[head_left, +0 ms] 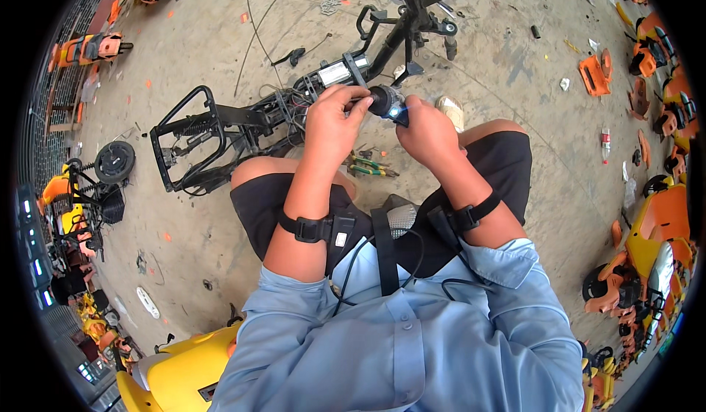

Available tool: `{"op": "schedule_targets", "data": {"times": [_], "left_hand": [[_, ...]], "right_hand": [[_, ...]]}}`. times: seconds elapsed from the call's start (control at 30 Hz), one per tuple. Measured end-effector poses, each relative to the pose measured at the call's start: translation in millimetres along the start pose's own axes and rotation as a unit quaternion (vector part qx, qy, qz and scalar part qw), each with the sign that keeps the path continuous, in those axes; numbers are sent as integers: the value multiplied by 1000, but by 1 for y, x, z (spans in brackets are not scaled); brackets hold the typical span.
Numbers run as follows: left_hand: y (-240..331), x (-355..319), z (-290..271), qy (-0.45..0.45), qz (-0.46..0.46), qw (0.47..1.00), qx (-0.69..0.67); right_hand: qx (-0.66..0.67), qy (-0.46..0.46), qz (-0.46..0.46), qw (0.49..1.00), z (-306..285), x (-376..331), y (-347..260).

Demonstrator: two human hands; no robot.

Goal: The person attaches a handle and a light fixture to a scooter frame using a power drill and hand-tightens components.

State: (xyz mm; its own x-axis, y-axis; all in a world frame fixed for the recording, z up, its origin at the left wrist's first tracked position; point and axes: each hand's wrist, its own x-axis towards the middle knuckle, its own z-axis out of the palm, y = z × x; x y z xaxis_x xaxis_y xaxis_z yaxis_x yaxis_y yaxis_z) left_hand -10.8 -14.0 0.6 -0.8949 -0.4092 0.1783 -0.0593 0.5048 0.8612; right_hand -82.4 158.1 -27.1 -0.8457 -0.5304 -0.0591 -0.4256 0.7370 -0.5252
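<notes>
A dark cordless drill (385,101) is gripped in my right hand (430,129), its small work light glowing and its chuck pointing left. At the chuck's front, my left hand (334,121) is closed, thumb and fingertips pinched together. Whatever small piece sits between those fingertips is too small to make out. Just beyond both hands lies a stripped black scooter frame (246,116), with loose wiring and a silver box (343,70) on it. Pliers (373,168) with green and yellow handles rest on the floor below my hands, between my knees.
Close on my lower left stands a yellow scooter body (187,368). A wheel (115,162) and partly stripped scooters are at the left. Orange and yellow scooters (654,228) line the right side. An orange panel (593,75) and scattered scraps lie on the concrete floor.
</notes>
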Motion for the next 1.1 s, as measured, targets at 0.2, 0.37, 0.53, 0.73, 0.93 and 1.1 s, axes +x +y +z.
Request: {"op": "schedule_targets", "data": {"times": [0.2,0.37,0.53,0.73,0.93,1.1], "left_hand": [[-2,6,-1,-27,38,992,116],[1,9,0,-42,46,989,133],[4,8,2,-47,4,989,142],[0,7,1,-61,-22,979,191],[8,6,4,-66,-109,968,216],[1,4,6,-72,-61,964,248]], "right_hand": [[-33,0,-8,999,0,1,4],[-33,0,-12,999,2,3,11],[-67,22,-31,997,7,4,12],[-171,94,-94,976,20,5,17],[-196,65,-90,974,25,-1,13],[-172,25,-75,982,22,-4,8]]}}
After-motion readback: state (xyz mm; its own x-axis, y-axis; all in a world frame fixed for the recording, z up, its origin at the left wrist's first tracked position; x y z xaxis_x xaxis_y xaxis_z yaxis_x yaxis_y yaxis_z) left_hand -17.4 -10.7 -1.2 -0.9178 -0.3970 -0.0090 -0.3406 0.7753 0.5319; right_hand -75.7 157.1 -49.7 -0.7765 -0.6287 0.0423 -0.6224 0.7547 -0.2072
